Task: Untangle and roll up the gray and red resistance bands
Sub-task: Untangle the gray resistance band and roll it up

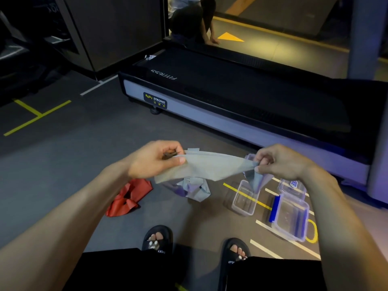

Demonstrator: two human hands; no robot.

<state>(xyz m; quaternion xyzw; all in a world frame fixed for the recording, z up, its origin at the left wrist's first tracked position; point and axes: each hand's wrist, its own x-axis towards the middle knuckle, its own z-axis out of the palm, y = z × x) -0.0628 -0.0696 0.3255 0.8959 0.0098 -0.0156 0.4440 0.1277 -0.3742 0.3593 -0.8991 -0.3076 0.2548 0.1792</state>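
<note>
A gray resistance band [212, 165] is stretched flat between both hands above the floor. My left hand [151, 159] pinches its left end with curled fingers. My right hand [281, 161] pinches the right end, and a loose tail of the band hangs down from there. More of the gray band lies bunched on the floor [194, 189] under the stretched part. The red resistance band [129, 197] lies crumpled on the floor to the left, below my left forearm, touched by neither hand.
Two clear plastic containers sit on the floor at the right: a small one [244, 198] and a larger one with a blue clip [290, 217]. A treadmill [241, 97] runs across the floor ahead. My sandalled feet [157, 240] are below. A mirror shows a crouching person.
</note>
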